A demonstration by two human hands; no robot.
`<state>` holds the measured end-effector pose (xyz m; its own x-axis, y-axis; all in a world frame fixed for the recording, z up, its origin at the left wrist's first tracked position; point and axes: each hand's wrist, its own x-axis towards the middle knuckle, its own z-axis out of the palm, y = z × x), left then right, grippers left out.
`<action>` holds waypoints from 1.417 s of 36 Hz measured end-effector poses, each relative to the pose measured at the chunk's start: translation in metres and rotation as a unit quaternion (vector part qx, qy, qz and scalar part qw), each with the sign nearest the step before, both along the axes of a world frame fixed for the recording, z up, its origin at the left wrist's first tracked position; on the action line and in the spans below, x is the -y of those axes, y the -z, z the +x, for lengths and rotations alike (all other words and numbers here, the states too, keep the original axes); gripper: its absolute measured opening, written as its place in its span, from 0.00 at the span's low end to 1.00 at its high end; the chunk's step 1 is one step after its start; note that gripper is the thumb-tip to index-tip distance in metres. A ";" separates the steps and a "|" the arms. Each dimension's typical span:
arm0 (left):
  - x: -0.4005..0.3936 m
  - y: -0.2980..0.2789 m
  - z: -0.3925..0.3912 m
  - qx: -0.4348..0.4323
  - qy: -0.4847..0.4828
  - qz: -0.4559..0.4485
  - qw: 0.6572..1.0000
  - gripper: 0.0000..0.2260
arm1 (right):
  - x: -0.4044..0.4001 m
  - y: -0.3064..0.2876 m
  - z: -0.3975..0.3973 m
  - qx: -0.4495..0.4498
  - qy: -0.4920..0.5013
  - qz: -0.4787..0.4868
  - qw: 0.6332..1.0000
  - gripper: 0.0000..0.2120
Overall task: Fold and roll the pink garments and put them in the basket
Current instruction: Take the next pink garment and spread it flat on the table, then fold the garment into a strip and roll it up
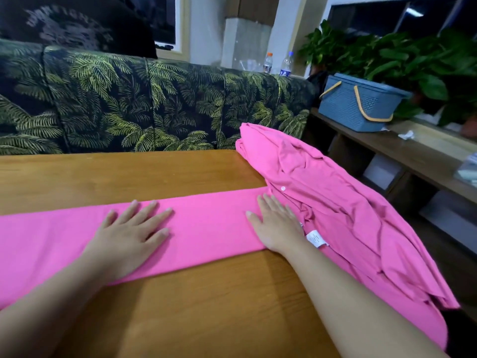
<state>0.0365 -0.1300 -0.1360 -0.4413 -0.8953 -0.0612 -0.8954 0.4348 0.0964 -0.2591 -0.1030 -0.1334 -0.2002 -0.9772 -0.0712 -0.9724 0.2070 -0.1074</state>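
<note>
The left hand [131, 228] is laid flat, fingers straight and spread, on a long folded strip [204, 223] of pink cloth; nothing is gripped. The right hand [276, 223] is likewise pressed flat, fingers straight and close together, on the strip's right end, just beside a heap of crumpled pink clothing [335, 202] whose white label [317, 238] lies touching the wrist. The strip is stretched across the wooden table [129, 174] from the left edge of the view to the heap, which is draped over the table's right corner. The step in hand is judged to be the smoothing of the fold before rolling. For the next move, one end of the strip would have to be taken up by both hands and turned over tightly and evenly, so that the layers are not skewed. The blue basket [356, 104] is set well apart on a low shelf [426, 153] to the right, in front of leafy plants [402, 50]; a palm-print sofa [154, 104] stands behind the table.
</note>
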 end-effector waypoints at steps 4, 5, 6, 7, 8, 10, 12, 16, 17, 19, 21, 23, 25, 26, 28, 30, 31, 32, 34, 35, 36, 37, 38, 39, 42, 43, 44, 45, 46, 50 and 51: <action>-0.005 -0.003 0.038 0.024 -0.026 0.016 0.999 0.33 | -0.001 -0.006 0.006 -0.021 0.029 0.019 0.999 0.33; -0.008 -0.004 0.042 0.023 -0.032 0.020 0.999 0.34 | -0.001 -0.009 0.012 -0.036 0.041 0.024 0.998 0.32; -0.010 -0.004 0.044 0.017 -0.036 0.020 0.999 0.34 | -0.002 -0.014 0.021 -0.052 0.045 0.026 0.997 0.30; -0.012 -0.004 0.045 0.010 -0.040 0.018 0.999 0.35 | -0.002 -0.019 0.034 -0.065 0.036 0.022 0.997 0.28; -0.013 -0.005 0.044 0.003 -0.044 0.017 0.999 0.37 | -0.004 -0.024 0.052 -0.070 0.014 0.014 0.997 0.27; -0.013 -0.003 0.042 -0.009 -0.053 0.014 0.998 0.37 | -0.006 -0.030 0.097 -0.046 -0.051 -0.018 0.998 0.31; -0.011 -0.001 0.042 -0.049 -0.066 0.003 0.997 0.34 | -0.009 -0.035 0.149 0.005 -0.108 -0.042 0.993 0.34; -0.008 -0.001 0.057 -0.228 -0.090 -0.027 0.969 0.20 | -0.004 -0.030 0.234 0.094 -0.171 -0.054 0.979 0.31; -0.009 -0.001 0.065 -0.230 -0.087 -0.027 0.969 0.22 | -0.002 -0.028 0.250 0.111 -0.174 -0.053 0.977 0.30; -0.011 0.001 0.092 -0.177 -0.104 -0.021 0.978 0.24 | 0.002 -0.024 0.282 0.145 -0.177 -0.049 0.972 0.28; -0.012 0.003 0.128 -0.120 -0.149 -0.010 0.981 0.24 | 0.003 -0.018 0.312 0.159 -0.186 -0.038 0.969 0.27; -0.014 0.000 0.166 -0.077 -0.183 -0.003 0.980 0.23 | 0.002 -0.009 0.329 0.128 -0.194 -0.029 0.972 0.26; -0.016 -0.002 0.206 -0.043 -0.202 0.008 0.978 0.23 | 0.002 -0.002 0.333 0.085 -0.195 -0.026 0.977 0.27; -0.016 -0.002 0.226 -0.025 -0.214 0.011 0.976 0.24 | 0.003 -0.001 0.332 0.075 -0.194 -0.020 0.978 0.28; -0.019 -0.003 0.267 0.009 -0.246 0.012 0.969 0.24 | 0.004 0.000 0.331 0.067 -0.196 -0.006 0.978 0.28; -0.020 -0.003 0.302 0.026 -0.278 0.010 0.960 0.25 | 0.004 -0.001 0.331 0.057 -0.200 0.000 0.978 0.28; -0.020 -0.003 0.318 0.031 -0.292 0.012 0.956 0.25 | 0.004 -0.002 0.331 0.053 -0.200 -0.001 0.978 0.28; -0.020 -0.003 0.332 0.031 -0.306 0.014 0.951 0.25 | 0.003 -0.002 0.332 0.048 -0.198 -0.002 0.979 0.28; -0.018 -0.005 0.354 0.022 -0.336 0.015 0.942 0.25 | 0.002 -0.002 0.333 0.041 -0.195 -0.005 0.980 0.27; -0.016 -0.006 0.363 0.019 -0.350 0.015 0.936 0.25 | 0.001 -0.003 0.333 0.039 -0.195 -0.006 0.980 0.27; -0.015 -0.006 0.368 0.017 -0.366 0.012 0.930 0.25 | 0.001 -0.003 0.333 0.038 -0.195 -0.008 0.980 0.27; -0.015 -0.006 0.371 0.015 -0.384 0.006 0.923 0.25 | 0.001 -0.003 0.333 0.037 -0.195 -0.011 0.980 0.27; -0.015 -0.006 0.371 0.011 -0.406 -0.002 0.914 0.26 | 0.000 -0.003 0.334 0.036 -0.194 -0.013 0.980 0.27; -0.017 -0.007 0.367 0.007 -0.430 -0.010 0.903 0.26 | 0.000 -0.004 0.334 0.037 -0.194 -0.014 0.980 0.27; -0.028 -0.008 0.336 -0.029 -0.502 -0.020 0.864 0.26 | 0.000 -0.003 0.333 0.040 -0.197 -0.010 0.980 0.27; -0.034 -0.006 0.320 -0.037 -0.512 -0.015 0.858 0.27 | 0.001 -0.003 0.333 0.040 -0.197 -0.009 0.979 0.27; -0.041 -0.004 0.303 -0.039 -0.512 -0.009 0.858 0.28 | 0.001 -0.003 0.333 0.041 -0.198 -0.009 0.979 0.27; -0.048 -0.002 0.286 -0.042 -0.504 -0.002 0.862 0.28 | 0.002 -0.002 0.333 0.040 -0.199 -0.009 0.979 0.27; -0.054 0.001 0.270 -0.048 -0.494 0.003 0.868 0.28 | 0.002 -0.002 0.333 0.041 -0.202 -0.009 0.979 0.27; -0.060 0.007 0.238 -0.059 -0.479 0.019 0.875 0.26 | 0.007 -0.005 0.327 0.038 -0.233 -0.004 0.972 0.26; -0.058 0.007 0.237 -0.056 -0.479 0.019 0.876 0.25 | 0.011 -0.008 0.321 0.036 -0.248 -0.003 0.968 0.26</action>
<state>0.2730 -0.0724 -0.1430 0.5071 -0.8557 -0.1029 -0.8310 -0.5171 0.2052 0.0620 -0.1137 -0.1257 0.3000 -0.9519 -0.0619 -0.9417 -0.2852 -0.1783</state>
